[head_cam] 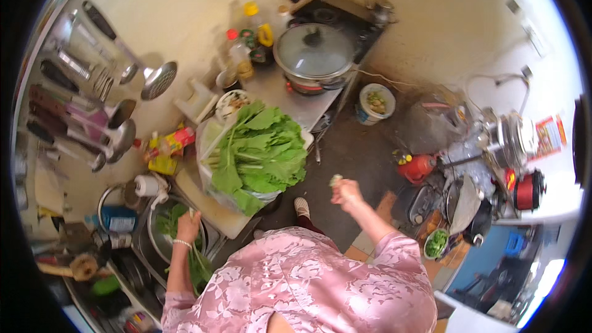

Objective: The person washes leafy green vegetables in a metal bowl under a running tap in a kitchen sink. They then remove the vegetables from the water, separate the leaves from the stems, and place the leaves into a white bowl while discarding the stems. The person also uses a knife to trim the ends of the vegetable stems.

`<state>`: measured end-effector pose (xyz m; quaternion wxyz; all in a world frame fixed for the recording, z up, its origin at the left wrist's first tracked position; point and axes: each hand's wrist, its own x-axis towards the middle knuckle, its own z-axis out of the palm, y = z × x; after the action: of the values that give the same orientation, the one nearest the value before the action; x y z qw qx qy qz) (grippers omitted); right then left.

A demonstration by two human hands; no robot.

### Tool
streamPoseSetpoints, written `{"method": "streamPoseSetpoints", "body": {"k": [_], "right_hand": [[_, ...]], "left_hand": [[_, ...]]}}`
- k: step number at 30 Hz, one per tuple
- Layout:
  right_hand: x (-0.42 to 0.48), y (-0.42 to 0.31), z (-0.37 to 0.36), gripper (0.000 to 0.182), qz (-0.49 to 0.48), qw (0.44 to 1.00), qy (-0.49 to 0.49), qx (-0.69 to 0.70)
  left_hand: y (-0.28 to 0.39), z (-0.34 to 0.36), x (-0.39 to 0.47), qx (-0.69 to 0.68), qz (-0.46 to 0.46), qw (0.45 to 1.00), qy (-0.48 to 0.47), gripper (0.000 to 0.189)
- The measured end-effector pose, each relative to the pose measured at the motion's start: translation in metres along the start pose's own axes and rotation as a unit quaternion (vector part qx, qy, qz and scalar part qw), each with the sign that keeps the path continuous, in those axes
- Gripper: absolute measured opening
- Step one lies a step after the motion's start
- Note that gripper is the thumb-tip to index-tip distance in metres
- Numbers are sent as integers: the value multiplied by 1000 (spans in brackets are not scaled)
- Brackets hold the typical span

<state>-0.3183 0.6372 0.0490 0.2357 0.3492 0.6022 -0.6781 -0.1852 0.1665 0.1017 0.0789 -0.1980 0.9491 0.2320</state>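
Over the metal bowl (pixel 159 244) in the sink, my left hand (pixel 187 229) grips leafy greens (pixel 200 268) by the stems, and their leaves hang towards my body. More green leaves (pixel 167 223) lie in that bowl. My right hand (pixel 348 193) is stretched out above the floor, its fingers closed on a small pale vegetable scrap (pixel 335 179). Beyond it on the floor stands a white bucket (pixel 365 117) with vegetable scraps (pixel 376 101) inside. A large heap of leafy greens (pixel 263 148) rests in a plastic bag (pixel 208 171) on the counter, beside a cutting board (pixel 236 224).
A lidded pot (pixel 314 55) sits at the counter's far end near a black gas stove (pixel 333 9). Sauce bottles (pixel 240 58) stand left of it. Ladles and a skimmer (pixel 159 81) hang on the left wall. A bowl of chopped greens (pixel 436 243) is at right.
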Motion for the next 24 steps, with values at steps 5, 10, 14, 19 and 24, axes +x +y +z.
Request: {"method": "streamPoseSetpoints", "body": {"k": [5,10,14,19,24], "right_hand": [[127,-111,-121,40,-126,986,56,91],[74,-163,-8,47,-504,789,202,-286],[-91,-92,171,21,-538,768,-215,-274],[-168,7,327,68,-470,571,-544,-397],[-169,95,395,39,-175,566,-693,-410]], "left_hand": [[-20,-31,-9,-369,-225,900,52,31],[-4,-74,-37,-503,-219,799,248,32],[-16,-77,-58,-608,-171,701,331,36],[-20,-83,-58,-702,-62,621,345,37],[-45,-76,-71,-777,-33,524,347,41]]}}
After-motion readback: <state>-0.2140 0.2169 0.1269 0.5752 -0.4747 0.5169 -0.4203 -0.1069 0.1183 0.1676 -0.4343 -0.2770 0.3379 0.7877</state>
